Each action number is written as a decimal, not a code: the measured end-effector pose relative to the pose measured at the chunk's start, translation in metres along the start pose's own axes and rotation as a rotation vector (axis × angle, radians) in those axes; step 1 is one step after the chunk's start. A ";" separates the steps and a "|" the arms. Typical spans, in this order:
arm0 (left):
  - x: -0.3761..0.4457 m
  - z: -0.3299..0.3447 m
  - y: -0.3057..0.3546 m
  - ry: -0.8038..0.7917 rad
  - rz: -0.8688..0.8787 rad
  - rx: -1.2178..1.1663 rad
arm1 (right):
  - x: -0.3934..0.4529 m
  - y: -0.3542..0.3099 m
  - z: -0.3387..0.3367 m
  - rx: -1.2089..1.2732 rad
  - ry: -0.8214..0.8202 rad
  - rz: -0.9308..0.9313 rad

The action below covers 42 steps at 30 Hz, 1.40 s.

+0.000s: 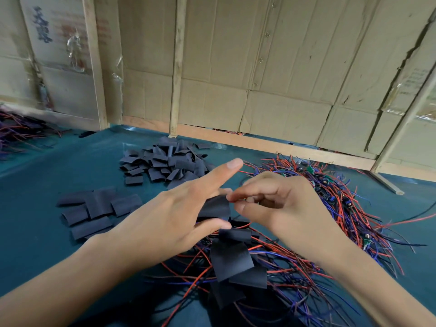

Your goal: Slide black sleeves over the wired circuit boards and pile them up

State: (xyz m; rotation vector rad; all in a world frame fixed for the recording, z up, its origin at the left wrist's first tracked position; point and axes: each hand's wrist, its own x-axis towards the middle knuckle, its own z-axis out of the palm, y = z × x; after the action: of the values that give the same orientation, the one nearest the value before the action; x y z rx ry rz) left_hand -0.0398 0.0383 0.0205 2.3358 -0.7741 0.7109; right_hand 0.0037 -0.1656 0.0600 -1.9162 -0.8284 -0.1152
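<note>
Left hand (179, 208) gripping a black sleeve (215, 207) between thumb and fingers, forefinger straight; right hand (280, 204) pinching at its open end. Below, sleeved boards (232, 260) heaped on red and blue wires (349, 208). Loose sleeves (165, 161) piled beyond on the green tabletop (35, 220), against a cardboard wall (259, 67).

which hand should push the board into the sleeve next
Right, probably. The left hand already grips the black sleeve, and the right hand pinches at its open end, beside the wired boards.
</note>
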 end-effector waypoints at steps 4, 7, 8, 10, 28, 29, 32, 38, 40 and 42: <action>0.002 -0.003 0.004 0.021 -0.028 -0.020 | 0.002 0.000 0.000 0.158 -0.043 0.074; 0.001 -0.001 0.000 -0.023 -0.061 -0.002 | 0.001 0.001 0.001 0.152 -0.052 0.057; 0.001 0.000 0.000 -0.034 -0.068 -0.003 | 0.001 0.000 0.002 0.137 -0.066 0.040; 0.001 0.000 0.000 -0.050 -0.084 -0.002 | 0.000 0.002 0.002 0.097 -0.092 0.054; 0.006 -0.002 -0.004 0.301 -0.364 -0.297 | 0.008 0.023 -0.008 0.228 0.000 0.070; 0.007 -0.001 -0.002 0.316 -0.386 -0.375 | 0.007 0.024 -0.007 0.161 0.004 0.031; 0.009 0.001 0.001 0.282 -0.415 -0.515 | 0.002 0.027 0.000 -0.249 0.010 -0.180; 0.010 0.002 -0.001 0.293 -0.411 -0.653 | -0.007 0.025 0.019 -0.937 0.205 -0.543; 0.010 0.001 -0.002 0.322 -0.425 -0.686 | -0.006 0.024 0.016 -0.967 0.207 -0.513; 0.011 0.000 -0.002 0.359 -0.410 -0.651 | -0.005 0.021 0.010 -0.902 0.176 -0.389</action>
State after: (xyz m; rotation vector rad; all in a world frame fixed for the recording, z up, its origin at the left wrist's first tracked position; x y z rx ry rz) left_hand -0.0310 0.0357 0.0261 1.6354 -0.2833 0.5616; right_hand 0.0100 -0.1654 0.0367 -2.4733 -1.1299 -1.0263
